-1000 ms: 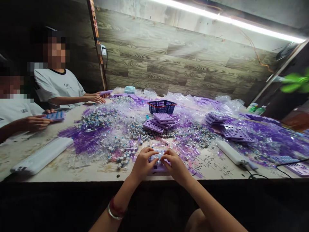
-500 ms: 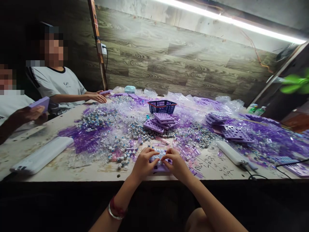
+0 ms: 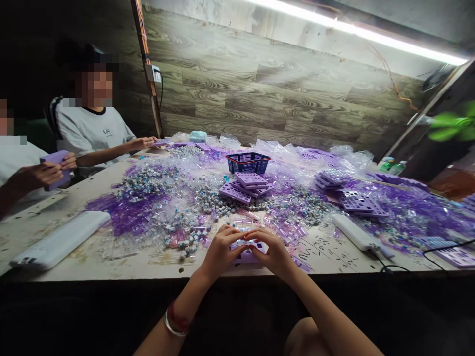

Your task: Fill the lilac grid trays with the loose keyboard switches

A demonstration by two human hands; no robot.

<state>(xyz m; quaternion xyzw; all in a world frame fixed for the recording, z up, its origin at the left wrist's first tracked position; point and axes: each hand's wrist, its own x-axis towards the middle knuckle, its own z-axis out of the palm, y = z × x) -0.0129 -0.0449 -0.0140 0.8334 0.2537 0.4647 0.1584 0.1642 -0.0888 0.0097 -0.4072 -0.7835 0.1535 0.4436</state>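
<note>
A small purple tray (image 3: pixel 247 255) rests at the near edge of the table (image 3: pixel 122 261), and both my hands are on it. My left hand (image 3: pixel 220 250) curls over its left side with fingertips pressed onto its top. My right hand (image 3: pixel 272 252) does the same from the right, fingers bent and meeting the left fingertips over the tray. Small grey and blue switch parts (image 3: pixel 185 242) lie just left of my hands. What my fingertips pinch is too small to make out.
Heaps of clear and purple plastic pieces (image 3: pixel 129 217) cover the table. Stacked purple trays (image 3: pixel 247 188) and a dark blue basket (image 3: pixel 248 162) stand in the middle. White bars lie at left (image 3: pixel 61 240) and right (image 3: pixel 356 232). Two other people sit at the left, each holding a purple tray (image 3: pixel 55 165).
My fingertips have come closer together over the tray. The nearest person at left has lifted a purple tray off the table and holds it in both hands.
</note>
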